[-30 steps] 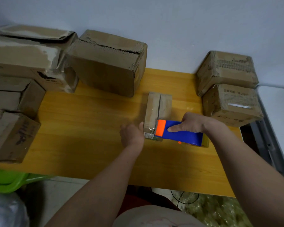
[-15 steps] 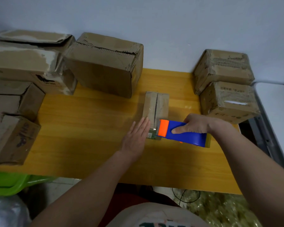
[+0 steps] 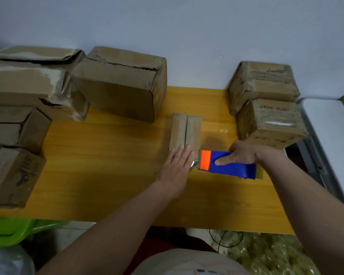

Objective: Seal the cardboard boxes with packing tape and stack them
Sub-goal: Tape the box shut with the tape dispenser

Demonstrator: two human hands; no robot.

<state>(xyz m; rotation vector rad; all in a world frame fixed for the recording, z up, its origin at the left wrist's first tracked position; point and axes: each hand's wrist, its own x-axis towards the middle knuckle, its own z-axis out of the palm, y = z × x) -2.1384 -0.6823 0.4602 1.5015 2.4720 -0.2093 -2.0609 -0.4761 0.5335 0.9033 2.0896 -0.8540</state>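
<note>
Yellow table point(image 3: 111, 175): small worn box point(image 3: 186, 132), seam slit; left hand point(image 3: 177, 167) flat on it, right hand point(image 3: 244, 155) gripping blue-orange tape dispenser point(image 3: 226, 165).

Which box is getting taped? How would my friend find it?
Look at the yellow wooden table. In its middle, away from the piles on both sides, one small box lies alone. It is the narrowest one, with a dark seam down its top, a left hand flat on it and a blue tape dispenser beside it.
</note>
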